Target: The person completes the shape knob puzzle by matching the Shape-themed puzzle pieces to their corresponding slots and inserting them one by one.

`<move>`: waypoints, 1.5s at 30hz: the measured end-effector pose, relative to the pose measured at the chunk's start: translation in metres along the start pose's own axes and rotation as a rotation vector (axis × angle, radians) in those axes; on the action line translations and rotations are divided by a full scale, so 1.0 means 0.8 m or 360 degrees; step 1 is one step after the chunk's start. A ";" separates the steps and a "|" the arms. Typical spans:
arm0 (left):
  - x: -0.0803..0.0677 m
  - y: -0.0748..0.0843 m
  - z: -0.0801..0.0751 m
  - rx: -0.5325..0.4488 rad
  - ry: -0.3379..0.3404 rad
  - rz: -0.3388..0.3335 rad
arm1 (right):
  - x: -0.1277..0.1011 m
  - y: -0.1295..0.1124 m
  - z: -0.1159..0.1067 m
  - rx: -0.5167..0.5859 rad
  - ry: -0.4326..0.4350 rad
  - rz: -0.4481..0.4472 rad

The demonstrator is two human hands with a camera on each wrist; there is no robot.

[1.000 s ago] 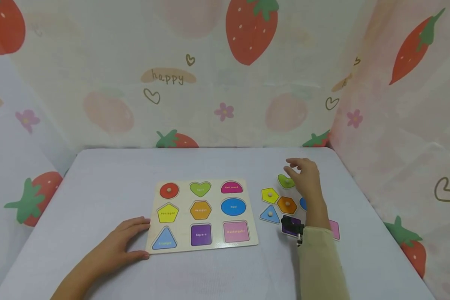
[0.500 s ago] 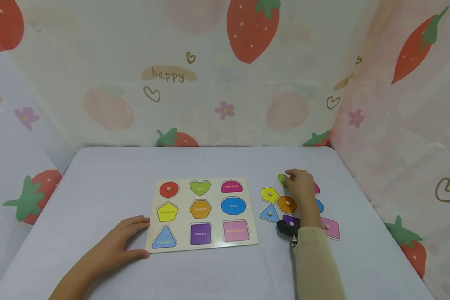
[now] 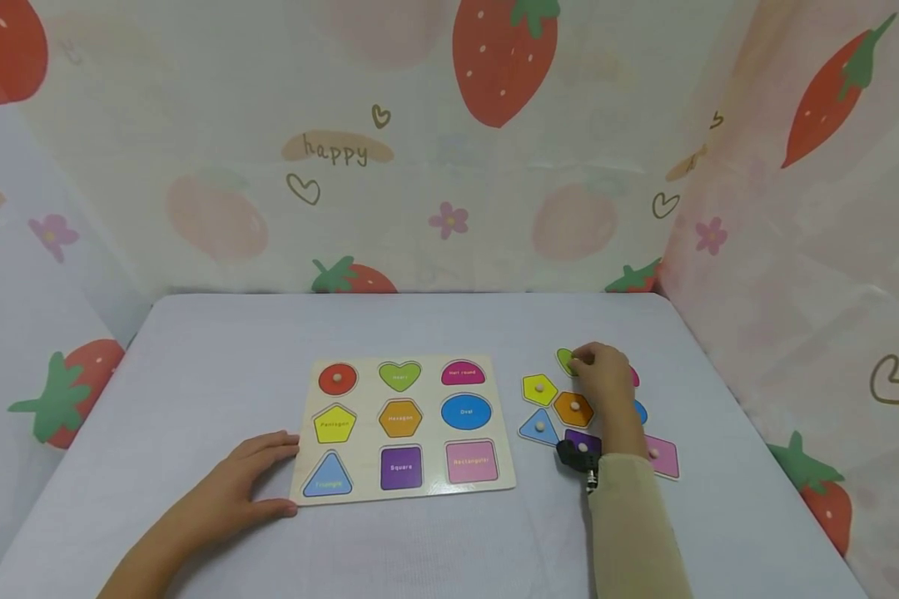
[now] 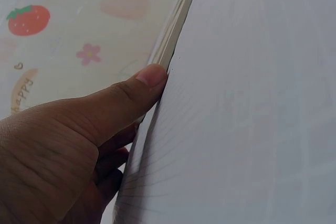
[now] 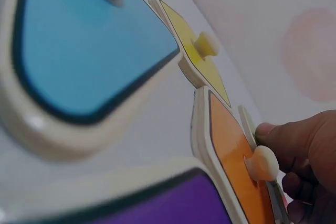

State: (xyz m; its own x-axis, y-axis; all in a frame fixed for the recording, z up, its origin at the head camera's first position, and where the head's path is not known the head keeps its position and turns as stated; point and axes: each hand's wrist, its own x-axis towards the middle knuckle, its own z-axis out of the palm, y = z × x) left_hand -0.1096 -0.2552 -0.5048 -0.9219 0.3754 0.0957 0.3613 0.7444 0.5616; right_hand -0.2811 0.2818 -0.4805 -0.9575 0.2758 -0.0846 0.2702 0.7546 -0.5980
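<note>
Head view: the right hand (image 3: 605, 381) has its fingers curled down on the green heart piece (image 3: 565, 359), right of the puzzle board (image 3: 403, 428). Whether it already pinches the peg I cannot tell. A firm pinch on the peg and a straight lift would serve best. The board shows nine slots, one filled by the red circle (image 3: 337, 378); eight pieces lie loose.

Left wrist view: the left hand (image 4: 73, 145) lies flat, thumb on the board's edge.

Right wrist view: four pieces show, with fingertips (image 5: 273, 135) behind the orange piece (image 5: 236, 169).

- The green heart piece (image 3: 565, 359) is laid flat on the desk, farthest of the loose pieces, mostly covered.
- The puzzle board (image 3: 403, 427) is laid flat, its red circle seated.
</note>
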 end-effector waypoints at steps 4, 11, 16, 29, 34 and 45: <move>0.001 0.001 0.000 0.0014 -0.0014 -0.0015 | -0.004 0.000 -0.008 0.0021 -0.0047 0.0019; 0.002 0.003 -0.001 0.0023 -0.0026 -0.0036 | -0.005 0.001 -0.013 0.0033 -0.0059 -0.0010; 0.002 0.005 -0.003 0.0070 -0.0043 -0.0071 | -0.004 -0.004 -0.011 0.0053 -0.0032 -0.0012; 0.002 0.007 -0.003 0.0082 -0.0049 -0.0079 | -0.007 -0.025 -0.024 0.0012 0.0078 -0.0183; 0.004 0.008 -0.001 0.0096 -0.0046 -0.0075 | -0.009 -0.037 -0.026 0.0014 0.0100 -0.0358; 0.004 0.010 0.000 0.0105 -0.0049 -0.0056 | -0.036 -0.081 -0.014 0.0036 0.0090 -0.0568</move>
State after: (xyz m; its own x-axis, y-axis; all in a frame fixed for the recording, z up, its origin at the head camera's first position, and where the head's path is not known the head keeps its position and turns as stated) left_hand -0.1097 -0.2485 -0.5000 -0.9298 0.3645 0.0508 0.3382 0.7918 0.5085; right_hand -0.2699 0.2317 -0.4302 -0.9838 0.0301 0.1764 -0.0832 0.7961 -0.5994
